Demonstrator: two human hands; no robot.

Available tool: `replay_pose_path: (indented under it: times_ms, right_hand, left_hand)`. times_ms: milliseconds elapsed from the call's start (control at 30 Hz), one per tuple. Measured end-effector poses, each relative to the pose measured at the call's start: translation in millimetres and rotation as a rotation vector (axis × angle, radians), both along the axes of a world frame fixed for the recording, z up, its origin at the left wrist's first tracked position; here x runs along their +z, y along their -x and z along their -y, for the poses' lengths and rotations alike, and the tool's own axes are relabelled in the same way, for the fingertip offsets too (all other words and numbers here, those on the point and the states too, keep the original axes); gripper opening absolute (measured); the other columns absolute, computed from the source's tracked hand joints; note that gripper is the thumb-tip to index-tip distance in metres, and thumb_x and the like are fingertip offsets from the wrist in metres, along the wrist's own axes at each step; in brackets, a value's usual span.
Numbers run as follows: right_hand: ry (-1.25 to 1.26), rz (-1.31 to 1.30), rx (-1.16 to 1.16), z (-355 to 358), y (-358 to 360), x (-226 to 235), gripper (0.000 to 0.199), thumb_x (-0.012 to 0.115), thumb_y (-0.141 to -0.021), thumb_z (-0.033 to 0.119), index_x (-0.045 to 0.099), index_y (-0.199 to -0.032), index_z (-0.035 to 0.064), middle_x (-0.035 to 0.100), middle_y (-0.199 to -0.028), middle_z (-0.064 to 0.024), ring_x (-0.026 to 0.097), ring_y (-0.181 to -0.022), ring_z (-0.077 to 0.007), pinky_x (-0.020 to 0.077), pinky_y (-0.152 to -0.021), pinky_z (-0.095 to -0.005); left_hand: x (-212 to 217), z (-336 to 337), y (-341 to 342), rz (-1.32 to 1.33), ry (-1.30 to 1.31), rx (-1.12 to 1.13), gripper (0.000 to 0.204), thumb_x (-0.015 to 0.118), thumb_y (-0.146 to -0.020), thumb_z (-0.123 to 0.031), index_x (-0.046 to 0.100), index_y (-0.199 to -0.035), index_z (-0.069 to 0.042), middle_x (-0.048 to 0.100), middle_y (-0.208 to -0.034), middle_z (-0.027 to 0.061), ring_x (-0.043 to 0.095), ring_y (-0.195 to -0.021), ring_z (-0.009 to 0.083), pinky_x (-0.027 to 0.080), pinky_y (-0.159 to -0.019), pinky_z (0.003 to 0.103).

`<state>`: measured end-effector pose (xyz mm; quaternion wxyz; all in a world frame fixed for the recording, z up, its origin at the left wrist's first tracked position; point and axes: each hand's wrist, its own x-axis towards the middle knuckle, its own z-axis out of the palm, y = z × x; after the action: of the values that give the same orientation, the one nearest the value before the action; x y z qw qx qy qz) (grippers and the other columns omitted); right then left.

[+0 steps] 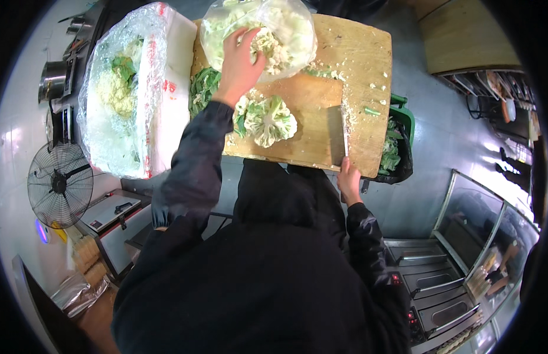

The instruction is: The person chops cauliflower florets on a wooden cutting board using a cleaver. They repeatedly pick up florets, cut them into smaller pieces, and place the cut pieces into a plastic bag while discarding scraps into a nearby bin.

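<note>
My left hand [241,66] reaches into the mouth of a clear plastic bag [218,44] filled with cauliflower florets [271,50]. Its fingers are spread over the florets. In my right hand [348,180] is the handle of a cleaver [345,131], its blade standing on edge on the wooden cutting board [312,94]. A cut head of cauliflower [267,123], stem and green leaves showing, lies on the board between my arms. Green leaves [204,89] are heaped at the board's left side, partly behind my left forearm.
A white foam box [173,88] lined with plastic film holds more cauliflower [116,91] at left. Crumbs and a green scrap [372,111] lie right of the cleaver. Beside the board's right edge stands a green bin [407,121] with a black liner and leaves. A fan [60,183] stands far left.
</note>
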<state>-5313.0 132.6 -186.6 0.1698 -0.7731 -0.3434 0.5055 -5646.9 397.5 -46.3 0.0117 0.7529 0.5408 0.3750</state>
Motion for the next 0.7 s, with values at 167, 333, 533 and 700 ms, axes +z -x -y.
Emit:
replay_pose_path:
  times_ms: [167, 333, 533, 700]
  right_hand:
    - [-0.35, 0.288, 0.216, -3.3, 10.1, 14.0, 0.038, 0.049, -0.107, 0.036, 0.064, -0.106, 0.0003, 0.07, -0.086, -0.0255, 0.068, -0.076, -0.0446, 0.051, -0.063, -0.0537]
    - [-0.41, 0.37, 0.34, -18.0, 40.7, 26.4, 0.035, 0.057, -0.103, 0.035, 0.061, -0.116, 0.0028, 0.07, -0.094, -0.0257, 0.068, -0.081, -0.0469, 0.0533, -0.069, -0.0553]
    - [-0.341, 0.228, 0.295, -36.8, 36.6, 25.9, 0.032, 0.055, -0.104, 0.029, 0.065, -0.116, 0.0019, 0.07, -0.093, -0.0279, 0.067, -0.087, -0.049, 0.0536, -0.075, -0.0548]
    - [-0.396, 0.12, 0.197, -39.3, 28.5, 23.1, 0.034, 0.055, -0.104, 0.029, 0.066, -0.113, -0.0016, 0.07, -0.094, -0.0296, 0.066, -0.09, -0.0497, 0.0517, -0.079, -0.055]
  left_hand:
    - [-23.2, 115.1, 6.6, 0.108, 0.638, 0.17, 0.038, 0.067, -0.08, 0.004, 0.065, -0.116, -0.007, 0.066, -0.121, 0.0104, 0.063, -0.11, 0.0255, 0.053, -0.093, 0.038]
    - [-106.6, 118.5, 55.6, -0.282, 0.501, 0.046, 0.052, 0.067, -0.075, 0.004, 0.064, -0.123, -0.016, 0.054, -0.135, 0.017, 0.057, -0.118, 0.0374, 0.048, -0.102, 0.045]
    - [-110.0, 74.1, 112.7, -0.071, 0.661, 0.034, 0.043, 0.069, -0.077, 0.006, 0.063, -0.117, -0.009, 0.06, -0.117, 0.0175, 0.062, -0.108, 0.0365, 0.054, -0.09, 0.043]
    - [-57.5, 80.9, 67.0, 1.365, 0.964, 0.192, 0.021, 0.07, -0.095, -0.006, 0.059, -0.113, -0.004, 0.068, -0.108, 0.0093, 0.07, -0.095, 0.0177, 0.061, -0.071, 0.03]
